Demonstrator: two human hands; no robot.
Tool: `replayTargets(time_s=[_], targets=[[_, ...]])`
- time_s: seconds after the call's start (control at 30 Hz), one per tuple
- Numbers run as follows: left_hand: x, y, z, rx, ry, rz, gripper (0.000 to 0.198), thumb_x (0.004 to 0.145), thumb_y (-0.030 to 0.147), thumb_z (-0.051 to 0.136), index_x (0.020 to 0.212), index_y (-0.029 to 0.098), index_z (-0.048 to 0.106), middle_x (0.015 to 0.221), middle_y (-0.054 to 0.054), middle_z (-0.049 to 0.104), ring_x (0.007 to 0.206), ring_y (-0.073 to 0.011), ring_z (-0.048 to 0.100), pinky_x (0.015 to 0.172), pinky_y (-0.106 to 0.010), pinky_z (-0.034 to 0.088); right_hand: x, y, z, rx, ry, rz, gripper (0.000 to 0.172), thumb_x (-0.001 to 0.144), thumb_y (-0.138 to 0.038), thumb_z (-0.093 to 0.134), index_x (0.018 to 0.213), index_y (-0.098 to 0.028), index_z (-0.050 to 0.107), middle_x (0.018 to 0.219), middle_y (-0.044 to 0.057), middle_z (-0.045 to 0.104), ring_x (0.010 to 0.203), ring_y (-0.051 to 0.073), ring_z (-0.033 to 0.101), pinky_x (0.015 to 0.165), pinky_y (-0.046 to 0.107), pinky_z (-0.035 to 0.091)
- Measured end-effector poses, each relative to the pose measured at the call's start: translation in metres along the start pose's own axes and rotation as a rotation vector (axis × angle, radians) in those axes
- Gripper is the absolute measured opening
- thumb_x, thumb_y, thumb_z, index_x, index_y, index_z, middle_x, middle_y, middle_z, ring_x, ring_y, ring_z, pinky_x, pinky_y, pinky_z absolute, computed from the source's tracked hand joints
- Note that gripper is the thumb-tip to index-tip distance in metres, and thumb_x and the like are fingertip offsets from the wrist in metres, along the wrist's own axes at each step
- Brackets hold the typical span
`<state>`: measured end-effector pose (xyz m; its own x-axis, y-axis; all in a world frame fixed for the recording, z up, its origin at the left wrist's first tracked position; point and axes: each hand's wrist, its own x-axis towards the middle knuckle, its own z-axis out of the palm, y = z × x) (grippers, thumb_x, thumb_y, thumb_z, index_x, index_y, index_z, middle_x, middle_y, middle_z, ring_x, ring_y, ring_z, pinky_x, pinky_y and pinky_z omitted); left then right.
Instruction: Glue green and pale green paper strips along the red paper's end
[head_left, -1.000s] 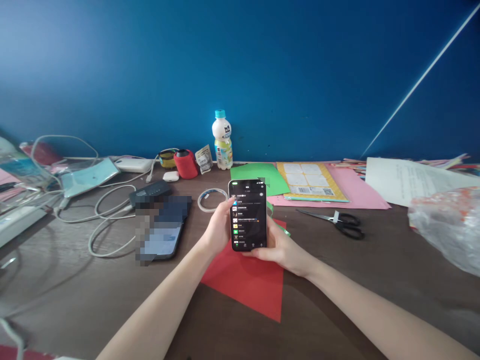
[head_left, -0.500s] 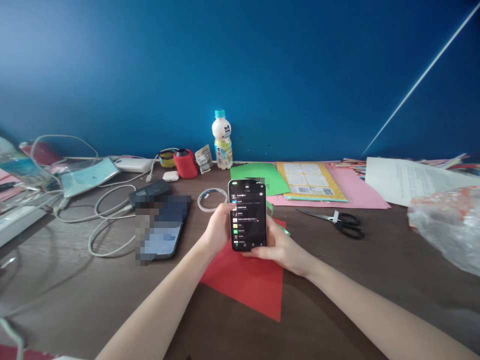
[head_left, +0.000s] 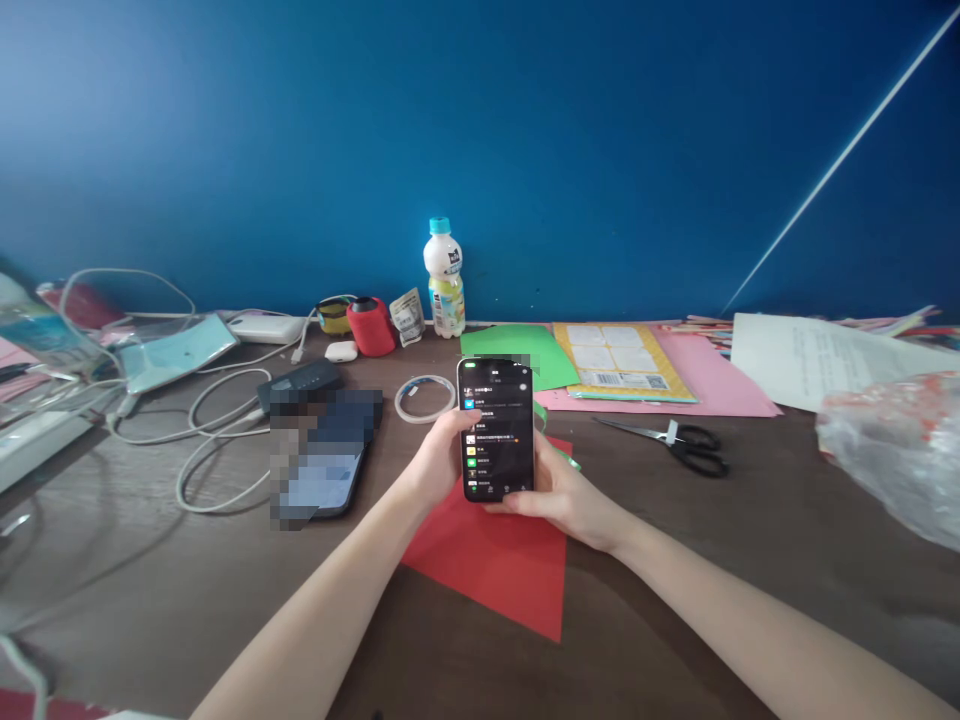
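Note:
I hold a black smartphone upright over the desk, its screen lit with a dark list. My left hand grips its left edge, the thumb resting on the screen. My right hand cradles the phone from below and behind, fingers wrapped round the right side. Under the hands lies a red paper sheet on the brown desk. A scrap of green paper peeks out behind the phone.
A second phone and white cables lie left. Black scissors lie right, beyond them pink paper and a plastic bag. A drink bottle, a red cup and a cable coil stand near the blue wall.
My left thumb has slid down slightly on the screen. The phone and right hand stay in place.

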<state>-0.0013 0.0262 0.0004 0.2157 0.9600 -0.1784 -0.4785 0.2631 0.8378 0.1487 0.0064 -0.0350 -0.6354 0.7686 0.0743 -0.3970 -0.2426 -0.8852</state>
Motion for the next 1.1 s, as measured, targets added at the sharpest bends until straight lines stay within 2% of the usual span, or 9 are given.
replayTargets(time_s=[0.1, 0.17, 0.3, 0.63, 0.7, 0.8, 0.87, 1.03, 1.1], targets=[[-0.0001, 0.0021, 0.0004, -0.015, 0.026, -0.037, 0.022, 0.066, 0.028, 0.051, 0.074, 0.012, 0.065, 0.07, -0.007, 0.068, 0.07, -0.0211, 0.062, 0.069, -0.031, 0.045, 0.0011, -0.0006, -0.0011, 0.053, 0.012, 0.028, 0.055, 0.071, -0.009, 0.064, 0.117, -0.031, 0.042, 0.116, 0.002, 0.055, 0.1, 0.018, 0.057, 0.087, 0.045, 0.047], [-0.0001, 0.0024, 0.0002, -0.01, 0.036, -0.046, 0.025, 0.068, 0.03, 0.049, 0.074, 0.012, 0.065, 0.069, -0.007, 0.068, 0.071, -0.0218, 0.062, 0.07, -0.031, 0.045, 0.0021, -0.0016, -0.0021, 0.123, 0.018, 0.064, 0.043, 0.076, -0.015, 0.06, 0.114, -0.029, 0.046, 0.116, 0.003, 0.056, 0.098, 0.019, 0.059, 0.087, 0.047, 0.046], [-0.0005, 0.0012, -0.0009, 0.004, -0.043, -0.039, 0.032, 0.071, 0.038, 0.05, 0.08, 0.012, 0.066, 0.074, -0.008, 0.069, 0.08, -0.0251, 0.063, 0.073, -0.033, 0.045, 0.0033, -0.0039, -0.003, 0.224, 0.037, 0.116, 0.029, 0.082, -0.027, 0.054, 0.111, -0.023, 0.051, 0.112, 0.008, 0.059, 0.097, 0.022, 0.06, 0.086, 0.051, 0.044], [-0.0015, 0.0013, 0.0004, -0.043, -0.088, -0.026, 0.033, 0.075, 0.039, 0.051, 0.086, 0.012, 0.066, 0.085, -0.008, 0.07, 0.087, -0.0259, 0.062, 0.08, -0.034, 0.045, 0.0047, -0.0036, -0.0013, 0.2, 0.044, 0.097, 0.029, 0.086, -0.034, 0.047, 0.111, -0.021, 0.051, 0.105, 0.009, 0.062, 0.093, 0.022, 0.061, 0.077, 0.048, 0.05], [-0.0008, 0.0008, -0.0002, -0.055, -0.106, -0.018, 0.033, 0.075, 0.039, 0.052, 0.087, 0.012, 0.066, 0.085, -0.009, 0.07, 0.086, -0.0256, 0.063, 0.079, -0.034, 0.045, 0.0041, -0.0044, -0.0011, 0.191, 0.046, 0.103, 0.027, 0.082, -0.025, 0.05, 0.109, -0.021, 0.051, 0.103, 0.007, 0.063, 0.091, 0.021, 0.062, 0.075, 0.046, 0.051], [0.0001, 0.0002, -0.0012, -0.06, -0.137, -0.013, 0.035, 0.076, 0.04, 0.051, 0.088, 0.011, 0.067, 0.085, -0.009, 0.07, 0.084, -0.0251, 0.063, 0.077, -0.034, 0.046, 0.0027, -0.0072, -0.0003, 0.161, 0.005, 0.097, 0.048, 0.066, -0.004, 0.054, 0.11, -0.024, 0.05, 0.103, 0.003, 0.063, 0.094, 0.021, 0.061, 0.077, 0.044, 0.052], [0.0002, 0.0, -0.0016, -0.063, -0.193, -0.007, 0.038, 0.078, 0.041, 0.048, 0.091, 0.011, 0.066, 0.089, -0.01, 0.069, 0.086, -0.0257, 0.063, 0.08, -0.035, 0.046, 0.002, -0.0084, 0.0003, 0.15, -0.012, 0.093, 0.057, 0.06, 0.0, 0.052, 0.111, -0.025, 0.049, 0.106, 0.003, 0.061, 0.096, 0.022, 0.06, 0.078, 0.044, 0.052], [-0.0004, -0.0003, -0.0015, -0.059, -0.163, -0.015, 0.038, 0.079, 0.04, 0.048, 0.094, 0.01, 0.066, 0.091, -0.01, 0.069, 0.089, -0.0258, 0.062, 0.084, -0.036, 0.044, 0.0021, -0.0068, 0.0002, 0.17, 0.047, 0.12, 0.029, 0.081, -0.022, 0.049, 0.11, -0.023, 0.048, 0.107, 0.006, 0.06, 0.091, 0.021, 0.062, 0.074, 0.045, 0.053], [-0.0005, -0.0003, -0.0013, -0.062, -0.176, -0.007, 0.039, 0.079, 0.04, 0.047, 0.095, 0.01, 0.065, 0.092, -0.01, 0.069, 0.089, -0.0257, 0.062, 0.084, -0.036, 0.044, 0.0023, -0.0066, 0.0, 0.171, 0.046, 0.123, 0.032, 0.079, -0.021, 0.051, 0.111, -0.024, 0.048, 0.107, 0.006, 0.06, 0.091, 0.021, 0.062, 0.074, 0.046, 0.052]])
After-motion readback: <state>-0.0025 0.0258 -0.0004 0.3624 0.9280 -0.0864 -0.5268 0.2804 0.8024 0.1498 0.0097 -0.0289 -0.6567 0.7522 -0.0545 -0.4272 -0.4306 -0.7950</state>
